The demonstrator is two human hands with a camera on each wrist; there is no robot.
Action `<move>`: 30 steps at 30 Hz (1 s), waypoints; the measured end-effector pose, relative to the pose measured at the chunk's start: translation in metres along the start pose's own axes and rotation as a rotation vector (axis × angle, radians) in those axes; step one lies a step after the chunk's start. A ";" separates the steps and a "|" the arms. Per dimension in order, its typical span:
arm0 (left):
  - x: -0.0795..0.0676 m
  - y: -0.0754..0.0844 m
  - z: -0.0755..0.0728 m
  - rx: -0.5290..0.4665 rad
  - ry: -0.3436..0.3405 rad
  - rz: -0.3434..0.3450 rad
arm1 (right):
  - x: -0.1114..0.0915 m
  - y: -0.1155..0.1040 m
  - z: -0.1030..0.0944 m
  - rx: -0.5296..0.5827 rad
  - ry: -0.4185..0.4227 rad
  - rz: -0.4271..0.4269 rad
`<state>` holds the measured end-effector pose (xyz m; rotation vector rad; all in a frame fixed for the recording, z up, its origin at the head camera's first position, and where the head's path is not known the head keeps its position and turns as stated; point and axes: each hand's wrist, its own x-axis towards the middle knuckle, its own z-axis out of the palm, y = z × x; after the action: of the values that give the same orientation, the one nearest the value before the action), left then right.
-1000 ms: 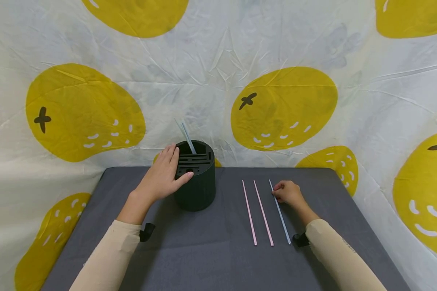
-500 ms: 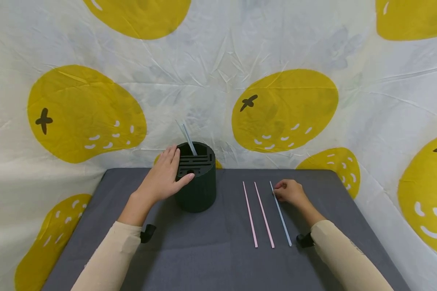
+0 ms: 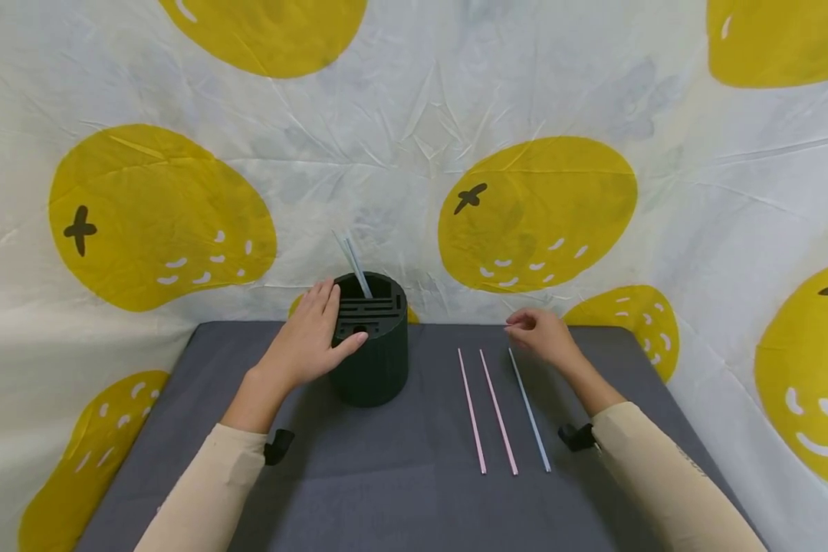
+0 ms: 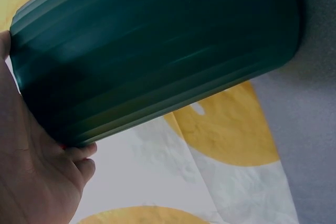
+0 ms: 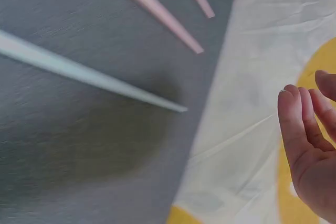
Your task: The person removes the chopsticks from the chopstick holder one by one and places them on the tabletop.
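Note:
My left hand (image 3: 307, 337) rests on the left rim of a dark green round holder (image 3: 371, 376) with a slotted top, its fingers extended and thumb across the front edge. In the left wrist view the palm lies at the rim of the holder (image 4: 157, 51). Thin light blue straws (image 3: 355, 261) lean in the holder's open back part. My right hand (image 3: 541, 335) hovers just past the far end of a blue straw (image 3: 528, 408) on the table, with nothing in its loosely bent fingers. The right wrist view shows the hand (image 5: 310, 145) apart from the blue straw (image 5: 94, 74).
Two pink straws (image 3: 472, 410) lie left of the blue one, roughly parallel with it. A grey cloth covers the table (image 3: 386, 491). Right behind its far edge hangs a white curtain (image 3: 386, 192) with yellow fruit prints.
My right hand has left the blue straw's far end and moved up and away toward the back of the table. The straw stays lying there. My left hand stays on the holder.

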<state>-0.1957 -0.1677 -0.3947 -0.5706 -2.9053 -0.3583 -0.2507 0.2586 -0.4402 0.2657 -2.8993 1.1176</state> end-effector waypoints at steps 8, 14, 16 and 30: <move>-0.002 0.000 -0.001 -0.005 -0.016 0.000 | 0.013 -0.049 -0.007 0.066 -0.041 -0.050; -0.003 0.000 -0.002 0.010 -0.012 0.008 | 0.023 -0.085 -0.006 0.125 -0.064 -0.135; -0.002 0.001 -0.002 0.010 -0.010 0.011 | 0.027 -0.095 -0.005 0.126 -0.070 -0.163; 0.000 0.001 -0.004 0.008 -0.006 -0.009 | 0.067 -0.153 0.015 0.220 -0.129 -0.234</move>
<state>-0.1946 -0.1674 -0.3908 -0.5583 -2.9149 -0.3465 -0.2909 0.1272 -0.3442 0.6869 -2.7533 1.4216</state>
